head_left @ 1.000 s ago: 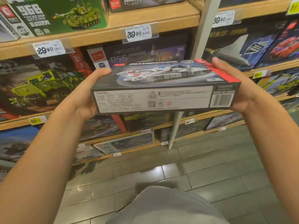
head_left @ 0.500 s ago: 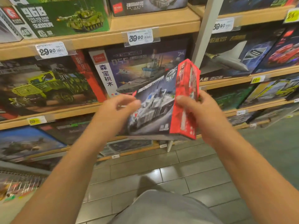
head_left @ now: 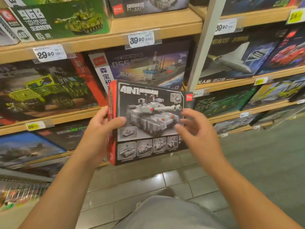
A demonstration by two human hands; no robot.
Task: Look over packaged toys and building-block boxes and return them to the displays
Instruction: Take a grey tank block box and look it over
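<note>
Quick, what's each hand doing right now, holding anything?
Left hand: grips the tank box by its left edge.
Right hand: open, fingers spread at the box's right edge, gripping nothing.

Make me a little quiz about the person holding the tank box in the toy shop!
1. True or false: the left hand grips the tank box by its red side edge.
2. Which price tag hangs on the shelf straight above the box? A) 39.90 B) 12.50 C) 75.00
3. Fill in: the big picture on the box face shows a grey ____.

Key
1. True; its thumb lies across the front.
2. A
3. tank. The right hand is blurred at the box's right edge, so whether it has a grip on the box cannot be told.
</note>
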